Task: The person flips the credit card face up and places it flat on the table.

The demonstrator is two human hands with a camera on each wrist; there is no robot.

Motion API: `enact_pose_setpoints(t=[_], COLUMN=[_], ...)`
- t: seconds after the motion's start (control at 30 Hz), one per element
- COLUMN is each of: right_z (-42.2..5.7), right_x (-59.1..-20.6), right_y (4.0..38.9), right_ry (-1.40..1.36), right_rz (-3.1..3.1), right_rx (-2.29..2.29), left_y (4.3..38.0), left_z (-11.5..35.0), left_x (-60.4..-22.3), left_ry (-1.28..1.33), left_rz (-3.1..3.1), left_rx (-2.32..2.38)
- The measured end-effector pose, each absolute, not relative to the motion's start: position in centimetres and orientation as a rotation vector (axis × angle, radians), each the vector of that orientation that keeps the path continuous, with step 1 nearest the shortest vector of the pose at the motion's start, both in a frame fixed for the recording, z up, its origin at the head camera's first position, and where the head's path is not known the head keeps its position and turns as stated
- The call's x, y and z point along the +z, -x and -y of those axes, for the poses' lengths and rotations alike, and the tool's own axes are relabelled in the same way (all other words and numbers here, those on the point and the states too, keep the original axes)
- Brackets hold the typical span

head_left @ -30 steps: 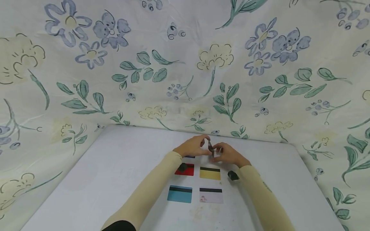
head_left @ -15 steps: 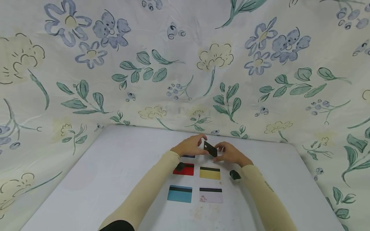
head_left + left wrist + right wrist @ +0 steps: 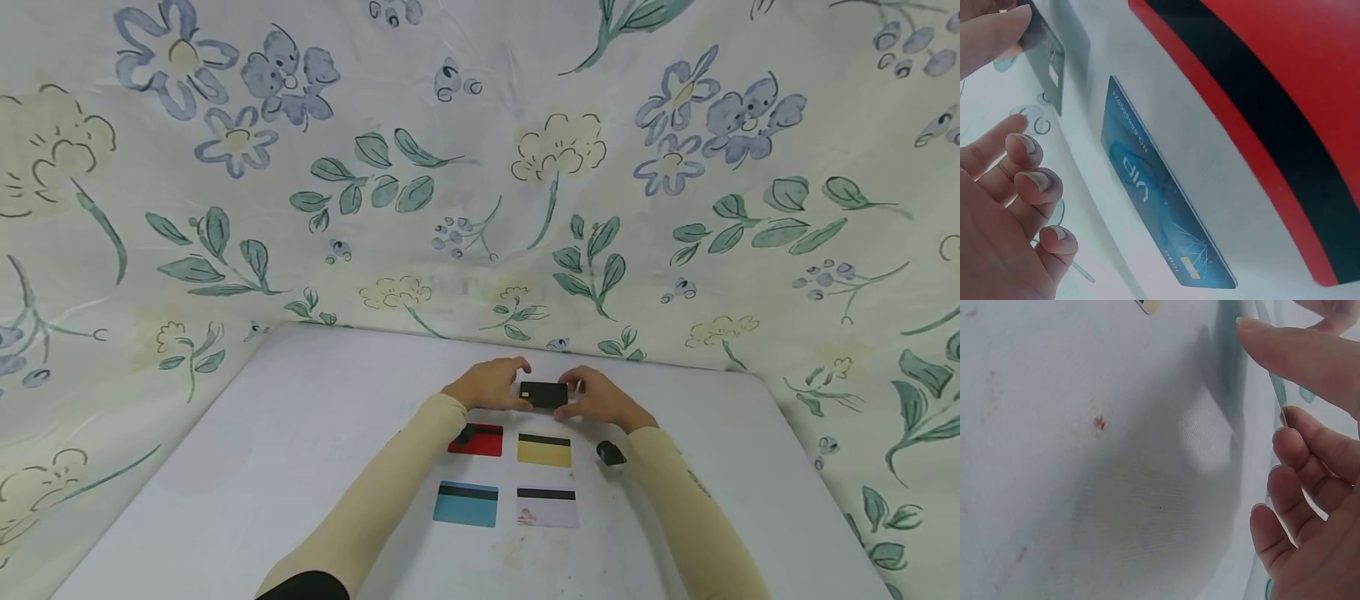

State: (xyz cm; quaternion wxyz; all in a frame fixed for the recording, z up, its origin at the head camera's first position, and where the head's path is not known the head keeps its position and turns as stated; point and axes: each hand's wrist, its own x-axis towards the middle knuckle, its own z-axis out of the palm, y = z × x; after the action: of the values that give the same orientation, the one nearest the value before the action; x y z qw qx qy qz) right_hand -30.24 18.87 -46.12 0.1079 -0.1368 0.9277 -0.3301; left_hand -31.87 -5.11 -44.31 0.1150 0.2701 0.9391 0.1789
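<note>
A black card with a small chip (image 3: 543,395) stands raised at the far side of the white table, its face towards the head camera. My right hand (image 3: 600,398) pinches its right end between thumb and fingers; the right wrist view shows this card edge-on. At the card's left end is my left hand (image 3: 486,385), the thumb at its lower corner and the index finger raised clear of it. In the left wrist view, the fingers (image 3: 1040,181) are spread and loosely bent. A blue VIP card (image 3: 1154,194) lies beneath the left hand, hidden in the head view.
On the white table (image 3: 300,467) lie a red card (image 3: 483,442), a yellow card (image 3: 544,451), a light blue card (image 3: 466,505) and a pale lilac card (image 3: 547,508). Flower-patterned cloth (image 3: 480,167) rises behind the table's far edge.
The black card has turned from edge-on to face-on and level, its chip at the left. My left hand has shifted slightly left and down; the right hand stays almost in place.
</note>
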Motion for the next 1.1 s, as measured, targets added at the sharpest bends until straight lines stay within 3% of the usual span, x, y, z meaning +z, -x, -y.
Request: enact_pose_setpoints(t=[1.1], right_z=[-19.17], right_x=[-46.25], right_y=[30.5], right_ry=[0.445], right_rz=[-2.724], right_rx=[-0.983], left_y=[32.08], left_z=[4.96], left_x=[-45.14], left_ry=[-0.752], left_rz=[-2.777], left_rx=[0.392])
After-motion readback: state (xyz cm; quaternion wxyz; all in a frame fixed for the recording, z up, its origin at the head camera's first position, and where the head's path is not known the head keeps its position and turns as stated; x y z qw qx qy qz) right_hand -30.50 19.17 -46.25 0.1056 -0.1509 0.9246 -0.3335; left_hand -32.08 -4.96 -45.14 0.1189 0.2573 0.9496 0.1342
